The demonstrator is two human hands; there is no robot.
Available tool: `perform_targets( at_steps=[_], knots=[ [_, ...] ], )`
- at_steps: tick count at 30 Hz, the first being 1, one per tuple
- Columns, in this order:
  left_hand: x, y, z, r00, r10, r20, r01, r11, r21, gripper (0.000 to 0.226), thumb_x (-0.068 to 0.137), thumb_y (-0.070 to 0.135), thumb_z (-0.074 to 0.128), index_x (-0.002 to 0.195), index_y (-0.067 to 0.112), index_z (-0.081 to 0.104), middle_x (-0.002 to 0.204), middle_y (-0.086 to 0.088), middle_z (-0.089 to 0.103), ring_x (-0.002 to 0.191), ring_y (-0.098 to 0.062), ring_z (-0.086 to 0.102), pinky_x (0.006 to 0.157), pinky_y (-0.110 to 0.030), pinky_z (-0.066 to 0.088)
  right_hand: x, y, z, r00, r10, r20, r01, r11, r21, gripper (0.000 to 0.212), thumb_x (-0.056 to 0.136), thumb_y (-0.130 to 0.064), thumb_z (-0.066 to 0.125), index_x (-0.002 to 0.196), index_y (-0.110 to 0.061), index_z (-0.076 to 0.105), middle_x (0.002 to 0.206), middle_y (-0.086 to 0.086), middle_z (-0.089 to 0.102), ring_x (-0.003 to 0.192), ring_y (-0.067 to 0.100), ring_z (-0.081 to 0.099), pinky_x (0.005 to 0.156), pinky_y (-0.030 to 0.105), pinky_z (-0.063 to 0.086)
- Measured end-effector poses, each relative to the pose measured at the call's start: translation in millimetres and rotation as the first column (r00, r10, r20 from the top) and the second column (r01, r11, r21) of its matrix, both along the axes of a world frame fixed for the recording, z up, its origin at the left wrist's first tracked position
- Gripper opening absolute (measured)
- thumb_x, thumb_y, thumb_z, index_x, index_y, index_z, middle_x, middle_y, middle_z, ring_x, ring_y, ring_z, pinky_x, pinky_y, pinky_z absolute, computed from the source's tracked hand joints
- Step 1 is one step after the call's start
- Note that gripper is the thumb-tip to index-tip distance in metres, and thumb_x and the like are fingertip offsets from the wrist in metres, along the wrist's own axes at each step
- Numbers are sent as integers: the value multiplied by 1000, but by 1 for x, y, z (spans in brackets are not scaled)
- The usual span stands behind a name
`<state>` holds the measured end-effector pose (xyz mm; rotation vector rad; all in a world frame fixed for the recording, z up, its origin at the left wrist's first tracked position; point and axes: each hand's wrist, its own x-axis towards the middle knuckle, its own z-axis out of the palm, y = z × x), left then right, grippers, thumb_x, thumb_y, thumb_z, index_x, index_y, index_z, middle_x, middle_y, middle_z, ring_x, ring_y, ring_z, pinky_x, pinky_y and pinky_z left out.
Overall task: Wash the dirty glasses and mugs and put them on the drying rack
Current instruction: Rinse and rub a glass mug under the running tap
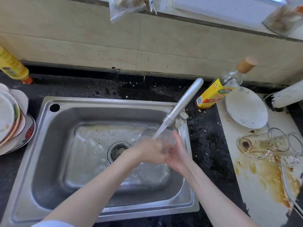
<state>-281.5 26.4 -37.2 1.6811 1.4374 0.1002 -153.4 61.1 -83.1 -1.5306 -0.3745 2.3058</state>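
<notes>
Both my hands meet under the tap [182, 105] over the steel sink [49, 145]. A clear glass [168, 138] sits between them in the running water, blurred by motion. My left hand [150, 151] wraps around the glass from the left. My right hand [177, 151] cups it from the right, fingers pointing up along its side. Several dirty clear glasses [265, 145] lie tipped on a white board at the right, one with a brown stain in its bottom.
White plates [246, 108] and a yellow-labelled bottle [218, 90] stand right of the tap. Brown spills cover the white board [262, 177]. A stack of dirty plates and bowls [11, 122] fills the left counter, with a yellow detergent bottle [13, 66] behind it.
</notes>
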Motion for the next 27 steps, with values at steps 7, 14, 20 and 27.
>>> perform_targets(
  at_steps=[7, 14, 20, 27],
  knots=[
    [-14, -9, -18, 990, 125, 68, -131, 988, 78, 40, 82, 38, 40, 93, 9, 67, 86, -11, 70, 78, -25, 65, 72, -38, 53, -7, -2, 0, 1000, 1, 26, 0, 1000, -20, 50, 89, -53, 46, 109, -11, 63, 98, 11, 67, 81, 20, 62, 72, 32, 49],
    [-18, -2, -1, 746, 508, 431, -545, 837, -43, 25, 85, 31, 60, 63, 23, 64, 66, 2, 68, 61, -9, 64, 58, -23, 51, -2, -4, 7, 982, -64, -180, 78, 994, 75, 46, 86, -45, 51, 96, -6, 73, 98, 13, 68, 84, 23, 66, 76, 32, 51],
    [-21, -14, -20, 994, 58, 94, -56, 998, -24, 66, 66, 64, 32, 100, 19, 67, 92, -3, 70, 82, -20, 63, 75, -39, 52, -3, 10, 12, 987, 161, 31, -161, 987, -6, 52, 90, -56, 44, 110, -11, 62, 76, 5, 69, 56, 16, 64, 44, 23, 48],
    [-16, -8, -8, 575, 684, 449, -676, 707, -209, 20, 78, 11, 70, 63, 26, 70, 60, 9, 67, 60, -7, 62, 62, -24, 54, 2, -1, 17, 955, -73, -289, 86, 996, 30, 48, 89, -29, 49, 123, 4, 50, 116, 28, 60, 96, 37, 64, 78, 45, 56]
  ],
)
